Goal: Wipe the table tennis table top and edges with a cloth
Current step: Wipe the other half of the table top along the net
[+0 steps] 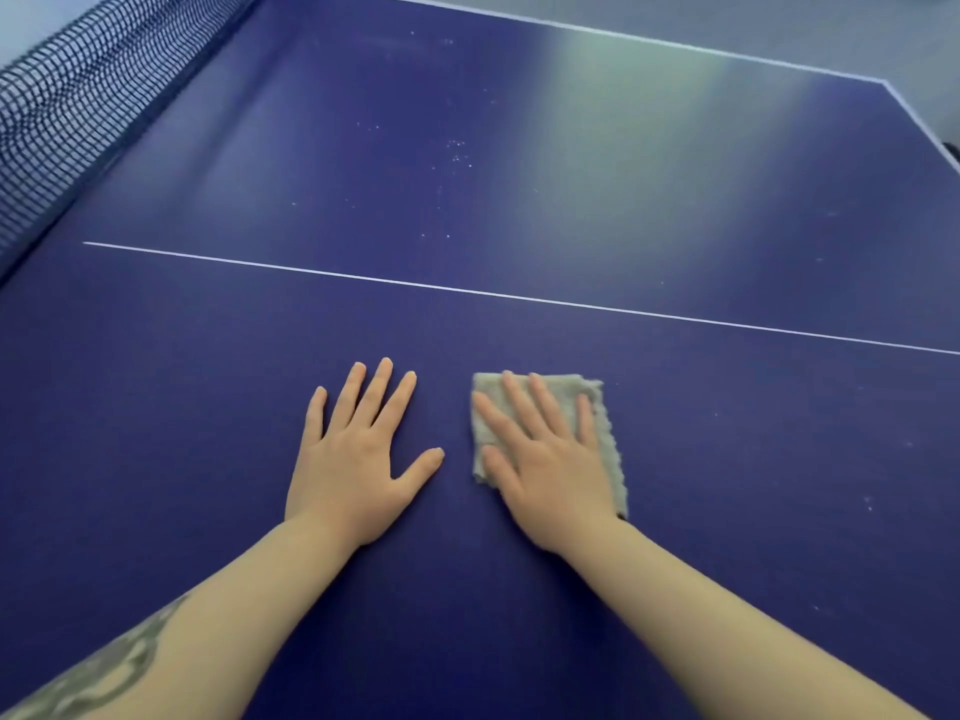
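Two flat hands: our right hand (550, 459) presses the cloth (605, 407) with straight fingers onto the table top (675, 511) to wipe, while our left hand (358, 459) — at nine o'clock, fingers spread, holding nothing — likely braces us.

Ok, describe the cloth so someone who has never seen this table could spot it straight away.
Start from the blue table tennis table with the net at its far left. On the near side of the white centre line, two hands lie flat side by side. The cloth is the small pale grey-green square with frayed edges under the right hand; the left hand rests on bare table.
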The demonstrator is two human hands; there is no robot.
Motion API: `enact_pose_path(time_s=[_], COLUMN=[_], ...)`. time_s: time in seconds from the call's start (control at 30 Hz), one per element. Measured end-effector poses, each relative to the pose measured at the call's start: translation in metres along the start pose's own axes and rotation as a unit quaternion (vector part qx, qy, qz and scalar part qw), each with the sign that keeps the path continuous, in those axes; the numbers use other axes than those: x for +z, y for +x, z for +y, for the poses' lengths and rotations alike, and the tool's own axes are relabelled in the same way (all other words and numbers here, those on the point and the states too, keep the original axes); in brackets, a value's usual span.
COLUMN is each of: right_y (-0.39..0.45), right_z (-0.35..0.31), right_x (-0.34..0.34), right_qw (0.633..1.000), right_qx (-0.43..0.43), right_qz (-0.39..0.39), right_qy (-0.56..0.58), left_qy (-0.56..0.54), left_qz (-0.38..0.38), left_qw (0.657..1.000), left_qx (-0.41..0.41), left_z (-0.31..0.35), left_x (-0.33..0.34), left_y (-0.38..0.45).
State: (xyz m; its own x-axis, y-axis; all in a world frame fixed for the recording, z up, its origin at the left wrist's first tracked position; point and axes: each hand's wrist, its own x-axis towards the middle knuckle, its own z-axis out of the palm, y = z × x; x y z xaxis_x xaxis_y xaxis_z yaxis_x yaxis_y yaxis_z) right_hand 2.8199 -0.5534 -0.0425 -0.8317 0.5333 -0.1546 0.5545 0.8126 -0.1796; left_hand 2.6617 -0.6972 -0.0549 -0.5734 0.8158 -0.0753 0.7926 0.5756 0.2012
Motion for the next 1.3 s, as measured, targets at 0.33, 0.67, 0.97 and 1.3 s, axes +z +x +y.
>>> enact_pose_path(time_s=[0.33, 0.67, 0.97, 1.3], right_y=[0.082, -0.052, -0.127, -0.141], right_z=[0.039, 0.022, 0.149, 0.096], right_x=[-0.016, 0.005, -0.006, 0.009], right_qw=[0.986, 0.997, 0.904, 0.975], right_qx=[0.164, 0.066, 0.423, 0.214], right_qz=[0.015, 0.012, 0.050, 0.049], right_qy=[0.020, 0.025, 0.037, 0.040], left_qy=[-0.031, -0.060, 0.029, -0.002], left_qz=[0.024, 0.016, -0.033, -0.033], left_qw=[0.999, 0.996, 0.999, 0.999], left_qx=[0.005, -0.063, 0.001, -0.005], left_z=[-0.005, 0.116, 0.186, 0.188], left_x=[0.003, 0.031, 0.050, 0.042], left_y=[0.001, -0.052, -0.076, -0.077])
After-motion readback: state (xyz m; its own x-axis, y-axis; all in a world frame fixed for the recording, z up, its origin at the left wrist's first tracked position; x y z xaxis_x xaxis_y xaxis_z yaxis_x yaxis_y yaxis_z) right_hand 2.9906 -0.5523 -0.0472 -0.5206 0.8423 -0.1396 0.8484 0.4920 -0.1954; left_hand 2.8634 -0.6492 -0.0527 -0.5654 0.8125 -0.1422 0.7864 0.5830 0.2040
